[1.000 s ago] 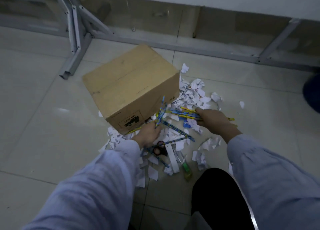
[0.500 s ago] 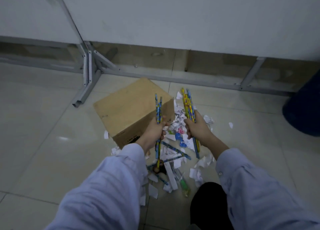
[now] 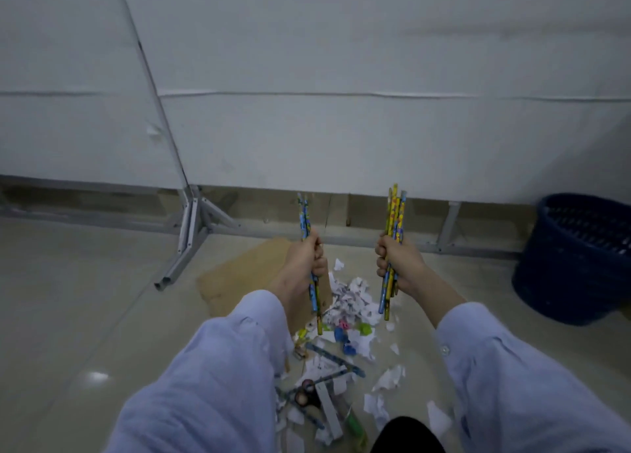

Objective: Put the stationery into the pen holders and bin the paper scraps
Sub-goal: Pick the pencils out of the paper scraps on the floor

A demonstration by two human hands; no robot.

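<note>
My left hand [image 3: 306, 265] grips a few blue patterned pencils [image 3: 305, 218] held upright above the floor. My right hand [image 3: 398, 261] grips a thicker bunch of yellow and blue pencils [image 3: 395, 213], also upright. Below my hands white paper scraps [image 3: 351, 297] lie heaped on the tiled floor, mixed with more pencils [image 3: 336, 358], scissors [image 3: 305, 396], small coloured erasers [image 3: 343, 333] and a green marker [image 3: 355, 425]. No pen holder is in view.
A brown cardboard box [image 3: 246, 275] lies on the floor behind the scraps, partly hidden by my left arm. A dark blue mesh bin [image 3: 573, 258] stands at the right. Grey metal frame legs [image 3: 189, 234] and a white panel wall run along the back.
Both hands have lifted their pencil bunches up off the pile and moved apart. The view has tilted upward, bringing the wall and the blue bin into sight.
</note>
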